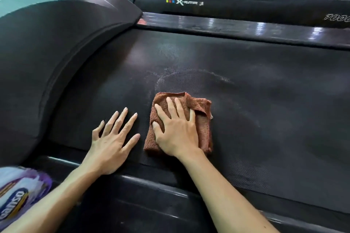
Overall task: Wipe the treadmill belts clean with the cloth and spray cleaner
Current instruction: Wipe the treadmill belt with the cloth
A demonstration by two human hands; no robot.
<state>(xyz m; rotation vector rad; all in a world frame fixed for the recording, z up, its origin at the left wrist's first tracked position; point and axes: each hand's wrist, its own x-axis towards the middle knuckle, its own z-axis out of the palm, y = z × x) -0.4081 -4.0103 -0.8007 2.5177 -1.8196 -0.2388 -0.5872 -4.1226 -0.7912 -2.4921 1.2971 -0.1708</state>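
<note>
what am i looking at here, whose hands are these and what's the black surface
This is one picture from a camera worn on a person's head, looking down at their own hands. The black textured surface is a treadmill belt; a second treadmill stands behind it. The right hand presses a folded brown cloth flat on the belt. The left hand rests beside it, fingers spread, holding nothing. A pale streak shows ahead of the cloth. A labelled package sits at the lower left, blurred.

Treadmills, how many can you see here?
2. The near treadmill lies under both hands; the second treadmill, marked X-Runner, stands just behind it. More may be hidden beyond the picture's top edge.
</note>
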